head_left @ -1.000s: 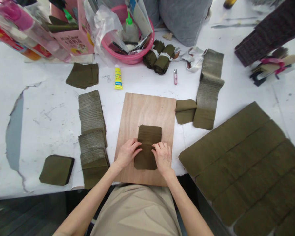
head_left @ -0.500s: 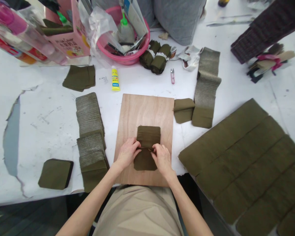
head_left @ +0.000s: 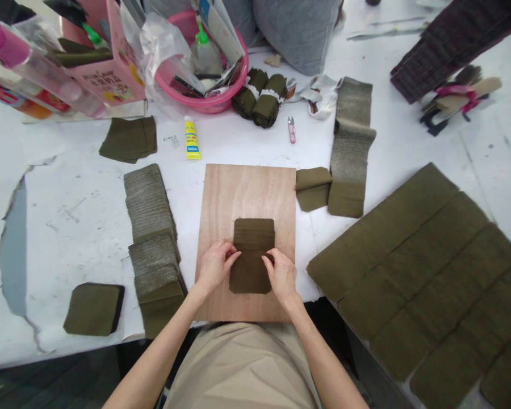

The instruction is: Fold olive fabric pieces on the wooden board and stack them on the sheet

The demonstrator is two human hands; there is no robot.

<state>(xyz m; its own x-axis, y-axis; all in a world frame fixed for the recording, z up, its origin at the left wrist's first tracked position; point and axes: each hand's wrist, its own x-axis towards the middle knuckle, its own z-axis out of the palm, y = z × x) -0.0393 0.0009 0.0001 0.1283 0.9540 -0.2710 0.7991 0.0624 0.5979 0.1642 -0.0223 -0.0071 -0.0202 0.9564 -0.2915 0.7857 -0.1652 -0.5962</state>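
An olive-green fabric piece lies flat on the wooden board, its lower part smooth. Above it, overlapping or joined, is a section with horizontal folds or layered edges; I cannot tell how many layers there are. My left hand pinches the fabric's left edge between thumb and index finger. On the opposite edge, at about the same height, my right hand pinches it too.
Stacked olive strips and a cut-corner fabric stack lie left. A large olive fabric panel covers the right side. Behind the board are a yellow glue tube, thread snips and a pink basket.
The fabric between my hands has gone from raised and creased at the middle to lying flat. Both hands remain at its side edges. The whole view has shifted slightly.
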